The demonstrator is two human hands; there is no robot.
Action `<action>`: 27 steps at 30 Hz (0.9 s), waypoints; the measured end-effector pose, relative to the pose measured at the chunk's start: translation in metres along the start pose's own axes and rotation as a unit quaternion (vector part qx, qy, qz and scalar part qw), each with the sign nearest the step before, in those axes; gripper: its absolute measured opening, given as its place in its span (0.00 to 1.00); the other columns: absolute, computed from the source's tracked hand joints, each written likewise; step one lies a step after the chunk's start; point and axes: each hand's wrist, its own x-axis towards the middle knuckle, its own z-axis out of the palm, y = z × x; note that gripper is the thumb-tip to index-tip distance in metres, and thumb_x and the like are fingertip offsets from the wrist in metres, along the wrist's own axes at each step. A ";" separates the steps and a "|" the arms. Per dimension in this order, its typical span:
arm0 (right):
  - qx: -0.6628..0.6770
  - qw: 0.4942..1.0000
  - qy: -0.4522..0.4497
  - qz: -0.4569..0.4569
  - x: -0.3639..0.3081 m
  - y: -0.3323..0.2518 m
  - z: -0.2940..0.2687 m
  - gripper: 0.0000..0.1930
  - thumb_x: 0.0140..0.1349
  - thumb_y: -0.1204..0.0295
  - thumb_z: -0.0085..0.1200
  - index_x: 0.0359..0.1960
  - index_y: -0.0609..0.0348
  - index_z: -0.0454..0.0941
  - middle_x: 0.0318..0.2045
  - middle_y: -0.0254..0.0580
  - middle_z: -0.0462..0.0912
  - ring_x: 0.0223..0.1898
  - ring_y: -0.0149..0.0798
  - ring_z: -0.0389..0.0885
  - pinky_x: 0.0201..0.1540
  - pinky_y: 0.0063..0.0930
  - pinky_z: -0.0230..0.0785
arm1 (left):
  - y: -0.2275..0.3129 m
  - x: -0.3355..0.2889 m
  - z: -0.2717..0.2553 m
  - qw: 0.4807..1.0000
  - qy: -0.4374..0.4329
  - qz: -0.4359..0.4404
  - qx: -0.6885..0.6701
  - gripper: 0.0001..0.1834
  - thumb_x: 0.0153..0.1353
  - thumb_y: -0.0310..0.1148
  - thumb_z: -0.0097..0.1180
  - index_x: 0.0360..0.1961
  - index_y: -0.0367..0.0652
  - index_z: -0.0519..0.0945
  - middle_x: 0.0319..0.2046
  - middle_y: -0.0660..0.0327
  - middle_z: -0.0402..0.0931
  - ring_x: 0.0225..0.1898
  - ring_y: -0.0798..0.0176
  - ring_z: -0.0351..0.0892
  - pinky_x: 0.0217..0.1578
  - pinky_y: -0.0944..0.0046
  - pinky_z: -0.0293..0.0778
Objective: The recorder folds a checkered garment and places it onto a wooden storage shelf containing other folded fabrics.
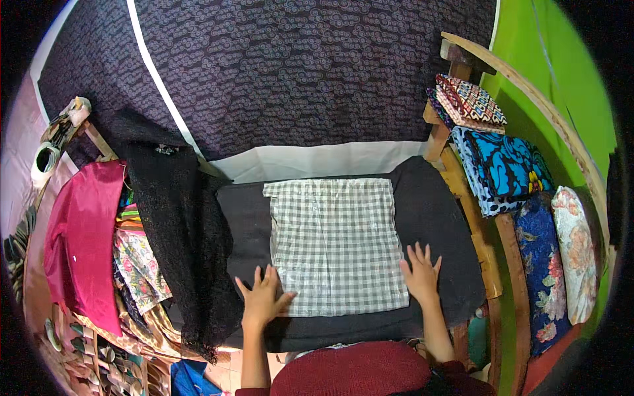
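Observation:
A grey-and-white checked cloth (337,244) lies flat in front of me, roughly square, with a small corner jutting out at its far left. Under it a black cloth (436,218) covers the work surface. My left hand (263,297) rests at the checked cloth's near left edge, fingers spread, the thumb over the fabric. At the opposite edge, on the right, my right hand (421,274) lies with fingers apart, its fingertips pointing away from me. Neither hand grips anything.
Black lacy fabric (181,244) and shiny pink fabric (89,237) hang at the left. On the right, folded patterned cloths (505,168) and a blue floral roll (543,270) lie along a wooden frame (472,224). A dark patterned curtain (297,72) hangs behind.

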 end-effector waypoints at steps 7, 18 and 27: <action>0.026 1.000 -0.008 -0.012 0.047 -0.026 -0.004 0.29 0.63 0.50 0.39 0.48 0.66 0.74 0.57 0.50 0.66 0.65 0.50 0.51 0.64 0.61 0.24 | 0.002 0.075 -0.018 0.990 0.107 -0.089 -0.014 0.27 0.58 0.55 0.45 0.39 0.40 0.80 0.42 0.53 0.75 0.50 0.46 0.68 0.54 0.26 0.39; 0.098 0.995 0.018 0.020 0.061 -0.028 0.026 0.26 0.59 0.50 0.46 0.36 0.66 0.80 0.56 0.53 0.68 0.65 0.50 0.53 0.64 0.59 0.19 | 0.003 0.108 0.021 0.976 0.066 -0.144 -0.147 0.20 0.50 0.47 0.60 0.26 0.37 0.82 0.29 0.57 0.79 0.42 0.52 0.71 0.49 0.34 0.44; 0.117 0.993 0.013 0.032 0.068 -0.023 0.034 0.23 0.54 0.52 0.54 0.28 0.66 0.80 0.59 0.51 0.64 0.66 0.49 0.48 0.62 0.61 0.14 | -0.012 0.117 0.019 0.900 -0.012 -0.156 -0.406 0.18 0.57 0.42 0.56 0.23 0.35 0.77 0.15 0.68 0.69 0.16 0.73 0.63 0.20 0.69 0.60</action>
